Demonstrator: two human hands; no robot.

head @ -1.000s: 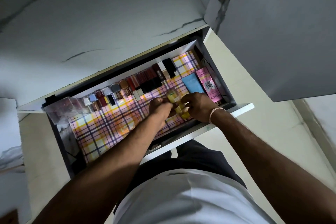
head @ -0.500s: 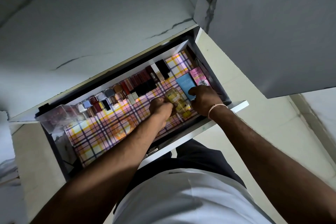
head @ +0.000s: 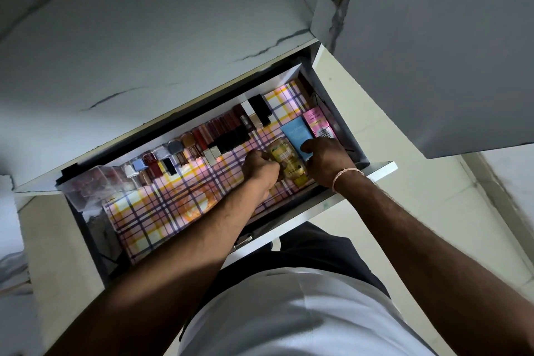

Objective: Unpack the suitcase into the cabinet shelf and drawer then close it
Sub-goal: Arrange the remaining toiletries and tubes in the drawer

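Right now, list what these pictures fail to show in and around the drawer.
All in the head view:
- Yellow bottle: its sides are covered by the left hand and right hand, so the grip is unclear.
- Blue tube: the near end is under the right hand.
- Pink tube: its print is too small to read.
- Clear box: its contents are blurred and dim.
- Suitcase: out of frame.

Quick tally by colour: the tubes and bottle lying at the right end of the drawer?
Blue tube: 1
Pink tube: 1
Yellow bottle: 1
Total: 3
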